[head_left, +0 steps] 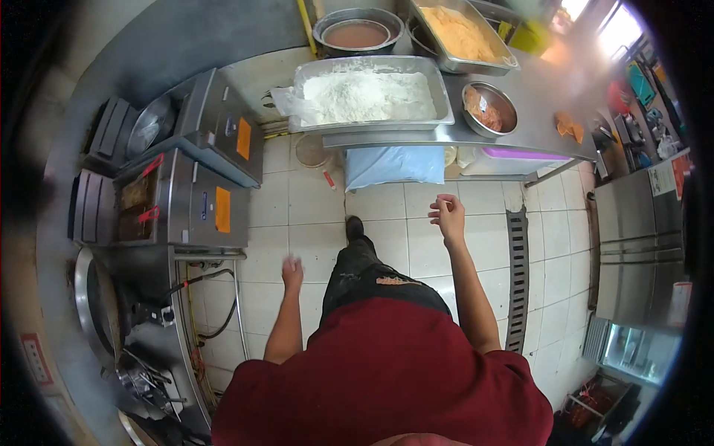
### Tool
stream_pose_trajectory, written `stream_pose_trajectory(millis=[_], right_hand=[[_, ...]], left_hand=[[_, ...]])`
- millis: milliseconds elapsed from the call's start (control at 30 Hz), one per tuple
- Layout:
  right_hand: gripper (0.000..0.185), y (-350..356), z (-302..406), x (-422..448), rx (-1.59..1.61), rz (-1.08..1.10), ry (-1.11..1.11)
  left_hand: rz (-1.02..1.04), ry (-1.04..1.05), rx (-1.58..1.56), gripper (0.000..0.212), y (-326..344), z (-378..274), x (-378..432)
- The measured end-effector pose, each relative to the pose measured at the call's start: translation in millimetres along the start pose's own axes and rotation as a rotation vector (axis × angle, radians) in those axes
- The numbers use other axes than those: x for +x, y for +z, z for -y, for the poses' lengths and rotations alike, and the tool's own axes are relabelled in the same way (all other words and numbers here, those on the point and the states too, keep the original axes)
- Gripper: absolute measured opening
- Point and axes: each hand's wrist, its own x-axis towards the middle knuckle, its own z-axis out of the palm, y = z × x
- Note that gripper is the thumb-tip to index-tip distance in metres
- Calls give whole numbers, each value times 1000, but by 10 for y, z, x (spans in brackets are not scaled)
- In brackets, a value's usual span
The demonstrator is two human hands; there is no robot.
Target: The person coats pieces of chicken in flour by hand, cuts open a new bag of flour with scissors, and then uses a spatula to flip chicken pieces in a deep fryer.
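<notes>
My right hand [448, 218] hangs over the tiled floor with its fingers loosely bent and apart, holding nothing that I can see. Blurred by motion, my left hand [292, 272] is lower down at my side, with nothing visible in it. Before me stands a steel worktable [385, 139]. On it a rectangular metal tray [444, 114] holds white flour [365, 97]. To its right is a steel bowl [510, 114] with what looks like raw meat [490, 118] in it. A deeper pan [499, 68] behind holds an orange-yellow powder or breading [460, 33]. Neither hand touches these things.
Steel deep fryers [184, 206] with red-handled baskets line the left side, beside a large wok [97, 306]. A pale blue sack [393, 167] lies under the table. A round basin [357, 36] holds brownish liquid. A drain grate [517, 279] and steel refrigerator [636, 245] are at right.
</notes>
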Motion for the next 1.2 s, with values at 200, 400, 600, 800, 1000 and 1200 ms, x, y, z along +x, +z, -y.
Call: stream_pose_trajectory(millis=[200,400,600,800,1000,1200], right_hand=[[30,371,656,779,306,-2,-62],[37,921,1200,2370,412,-178,229],[26,1314,1044,3026,184,-74,376],[27,1721,1496,2504,238,5,-45],[32,1907,1796,2192,477,275,95],[27,1861,944,2811,858,375,309]], left_hand=[[-438,352,-593,15,26,-2370,1639],[-157,465,-626,11,101,-3557,1805],[192,488,-545,10,75,-4155,1865],[417,673,-530,24,496,-5076,2019],[163,771,-256,24,1045,-5386,2296],[169,761,-160,8,1309,-5366,2281]])
